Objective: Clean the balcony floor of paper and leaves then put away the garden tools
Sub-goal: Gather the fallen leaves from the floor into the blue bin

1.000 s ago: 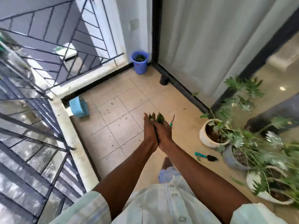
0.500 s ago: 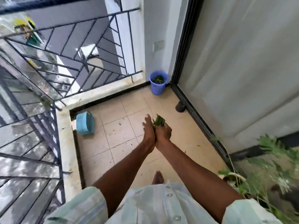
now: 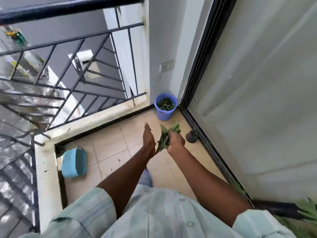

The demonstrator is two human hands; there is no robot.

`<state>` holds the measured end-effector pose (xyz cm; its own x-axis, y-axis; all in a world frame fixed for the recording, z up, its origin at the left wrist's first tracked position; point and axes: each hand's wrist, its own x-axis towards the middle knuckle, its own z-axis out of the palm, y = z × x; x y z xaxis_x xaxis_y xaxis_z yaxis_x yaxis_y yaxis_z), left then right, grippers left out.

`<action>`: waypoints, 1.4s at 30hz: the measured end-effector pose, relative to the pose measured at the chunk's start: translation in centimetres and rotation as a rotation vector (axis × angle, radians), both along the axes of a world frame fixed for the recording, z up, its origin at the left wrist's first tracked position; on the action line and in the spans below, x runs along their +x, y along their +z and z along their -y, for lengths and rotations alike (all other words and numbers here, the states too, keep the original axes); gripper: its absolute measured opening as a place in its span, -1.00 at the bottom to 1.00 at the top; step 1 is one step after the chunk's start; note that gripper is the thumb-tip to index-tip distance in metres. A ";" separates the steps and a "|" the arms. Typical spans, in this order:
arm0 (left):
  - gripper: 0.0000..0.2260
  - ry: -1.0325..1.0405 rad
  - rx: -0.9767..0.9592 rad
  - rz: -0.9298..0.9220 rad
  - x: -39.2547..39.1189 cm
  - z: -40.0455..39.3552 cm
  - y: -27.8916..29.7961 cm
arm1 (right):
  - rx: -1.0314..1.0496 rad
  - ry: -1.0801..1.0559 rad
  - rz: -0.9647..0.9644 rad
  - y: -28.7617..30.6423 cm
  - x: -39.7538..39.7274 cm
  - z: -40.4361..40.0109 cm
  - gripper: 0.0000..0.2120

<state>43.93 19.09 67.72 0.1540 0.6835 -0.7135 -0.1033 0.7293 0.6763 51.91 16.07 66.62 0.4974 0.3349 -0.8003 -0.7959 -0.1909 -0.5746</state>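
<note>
— Where does the camera look from?
— From the person's head, forward and down on the balcony floor [image 3: 109, 145]; the railing [image 3: 82, 78] is left, the bucket [image 3: 165, 107] far.

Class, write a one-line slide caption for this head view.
Right hand grips a bunch of leaves near the blue bucket; left hand open.

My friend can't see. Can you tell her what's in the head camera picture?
A person on a tiled balcony grips a bunch of green leaves in the right hand, with the left hand flat beside it. Ahead, in the corner, stands a blue bucket with leaves inside. A light blue basket lies by the railing.
</note>
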 end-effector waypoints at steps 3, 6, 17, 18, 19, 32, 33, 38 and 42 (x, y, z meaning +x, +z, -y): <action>-0.49 -0.108 -0.014 -0.117 0.7 -8.6 -0.9 | -0.056 -0.063 0.027 -1.9 3.0 -8.2 -0.88; -0.69 -0.255 0.078 -0.255 2.0 -15.8 -1.1 | -0.088 -0.114 0.019 -2.5 5.9 -14.5 -0.83; -0.68 -0.744 0.309 -0.632 11.1 -33.8 -5.6 | -0.135 -0.153 0.246 0.2 15.0 -29.8 -0.64; -0.65 -0.783 0.318 -0.648 12.2 -35.1 -6.4 | -0.128 -0.137 0.262 0.2 16.0 -31.2 -0.57; -0.63 -0.826 0.329 -0.668 13.7 -36.9 -7.1 | -0.123 -0.134 0.266 -0.7 17.5 -32.9 -0.52; -0.72 -0.967 0.371 -0.718 24.5 -52.4 -23.3 | -0.335 0.078 0.626 -22.1 31.0 -49.1 -0.65; -0.73 -0.941 0.370 -0.711 25.0 -53.0 -25.1 | -0.330 0.062 0.704 -23.7 31.8 -50.2 -0.64; -0.84 -0.850 0.387 -0.660 26.5 -55.0 -34.6 | -0.343 -0.126 0.997 -33.9 32.9 -53.5 -0.53; -0.82 -0.922 0.384 -0.661 25.7 -55.9 -41.0 | -0.492 0.489 0.680 -45.9 30.7 -53.5 -0.03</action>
<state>69.65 74.97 26.76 0.3783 0.6938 -0.6128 0.8021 0.0849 0.5912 82.64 69.53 20.77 0.8004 0.3323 -0.4990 -0.0924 -0.7539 -0.6504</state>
